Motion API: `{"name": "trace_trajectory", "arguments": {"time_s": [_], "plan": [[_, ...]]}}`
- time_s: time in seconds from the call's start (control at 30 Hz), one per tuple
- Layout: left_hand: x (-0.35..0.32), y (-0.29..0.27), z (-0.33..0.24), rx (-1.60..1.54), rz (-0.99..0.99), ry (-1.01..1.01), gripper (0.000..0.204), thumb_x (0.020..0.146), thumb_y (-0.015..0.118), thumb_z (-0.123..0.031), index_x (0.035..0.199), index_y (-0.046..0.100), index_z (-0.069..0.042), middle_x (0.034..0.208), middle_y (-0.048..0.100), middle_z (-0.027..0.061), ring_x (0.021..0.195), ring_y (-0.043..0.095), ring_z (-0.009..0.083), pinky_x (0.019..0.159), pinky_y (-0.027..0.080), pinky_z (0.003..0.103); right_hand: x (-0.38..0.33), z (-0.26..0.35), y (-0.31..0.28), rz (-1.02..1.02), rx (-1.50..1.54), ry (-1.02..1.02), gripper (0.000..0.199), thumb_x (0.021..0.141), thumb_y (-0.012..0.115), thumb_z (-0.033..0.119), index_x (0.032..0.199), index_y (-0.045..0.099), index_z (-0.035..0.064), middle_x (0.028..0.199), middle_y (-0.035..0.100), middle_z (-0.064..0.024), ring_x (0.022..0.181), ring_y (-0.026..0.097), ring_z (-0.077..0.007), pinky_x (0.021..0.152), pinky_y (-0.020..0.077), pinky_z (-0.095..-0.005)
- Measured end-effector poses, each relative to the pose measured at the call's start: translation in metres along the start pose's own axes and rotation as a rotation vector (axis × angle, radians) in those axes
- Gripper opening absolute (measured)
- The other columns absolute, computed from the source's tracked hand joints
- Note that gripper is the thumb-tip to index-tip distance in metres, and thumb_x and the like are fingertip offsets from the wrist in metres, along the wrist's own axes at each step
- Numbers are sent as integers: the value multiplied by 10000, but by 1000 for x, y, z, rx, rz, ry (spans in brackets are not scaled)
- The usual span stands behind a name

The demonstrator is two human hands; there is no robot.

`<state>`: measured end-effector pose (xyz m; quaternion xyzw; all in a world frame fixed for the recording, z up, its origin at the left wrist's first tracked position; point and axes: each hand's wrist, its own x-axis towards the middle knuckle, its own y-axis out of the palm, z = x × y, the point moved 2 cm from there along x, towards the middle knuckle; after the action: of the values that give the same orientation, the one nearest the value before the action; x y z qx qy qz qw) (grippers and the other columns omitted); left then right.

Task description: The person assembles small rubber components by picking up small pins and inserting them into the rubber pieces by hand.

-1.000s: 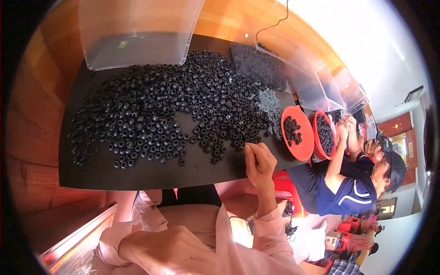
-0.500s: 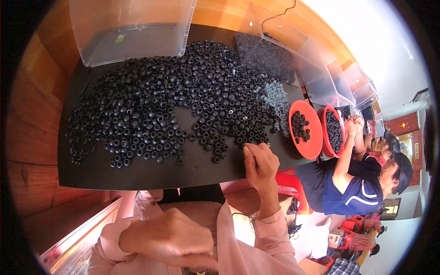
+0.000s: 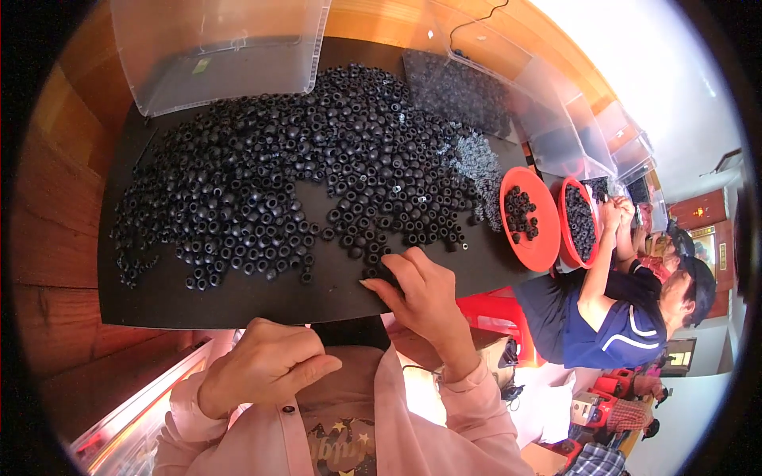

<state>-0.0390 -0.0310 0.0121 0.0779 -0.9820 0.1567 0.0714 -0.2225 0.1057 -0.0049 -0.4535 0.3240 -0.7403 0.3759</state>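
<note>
Black beads [image 3: 521,208] in red bowls [image 3: 542,250]

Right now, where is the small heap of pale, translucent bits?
In the head view, the pale heap lies right of centre on the dark tabletop, between the pile of round black beads and the nearer red bowl.

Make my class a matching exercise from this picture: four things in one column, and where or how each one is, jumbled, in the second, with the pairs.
Things
1. Left hand
2. Right hand
3. Nearer red bowl
4. Small pale pieces

Where or how
A. Contains a few black beads
B. At the beads' front edge, finger and thumb apart
C. Near the pink shirt, thumb out
D. Heaped on the table

Pairs: 1-C, 2-B, 3-A, 4-D
</note>
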Motion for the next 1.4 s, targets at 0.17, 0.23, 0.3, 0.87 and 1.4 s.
{"name": "trace_trajectory", "arguments": {"time_s": [0.17,0.23,0.3,0.87,1.4], "plan": [[19,0,3,28,4,50,277,825,687,-144,639,526,-18,549,504,115,460,488,305,434,359,374,5,-1,10,12,-72,-2,289,749,751,129,965,580,42,772,542,-87,578,569,-268,471,440,-351],[28,3,8,-34,30,31,320,845,668,-182,625,507,-14,551,503,133,470,485,325,450,361,393,10,2,13,1,-86,-1,283,756,744,120,977,584,43,779,549,-88,581,572,-271,474,445,-352],[35,5,11,-36,36,49,297,835,681,-164,637,521,-11,556,496,130,473,497,305,450,362,387,15,6,15,-7,-93,0,279,763,736,110,988,587,43,786,555,-88,585,575,-274,477,449,-354],[33,18,30,23,-42,82,381,886,619,-262,611,484,-35,560,509,162,511,508,371,467,369,441,86,-23,5,79,46,19,139,856,590,3,986,601,49,795,519,-113,635,527,-271,571,428,-334],[34,21,27,78,-85,72,356,887,600,-278,636,517,-39,591,557,165,572,562,384,515,423,465,127,5,39,215,-27,-43,100,873,563,109,970,574,89,905,557,-143,766,610,-391,643,511,-470]]}}
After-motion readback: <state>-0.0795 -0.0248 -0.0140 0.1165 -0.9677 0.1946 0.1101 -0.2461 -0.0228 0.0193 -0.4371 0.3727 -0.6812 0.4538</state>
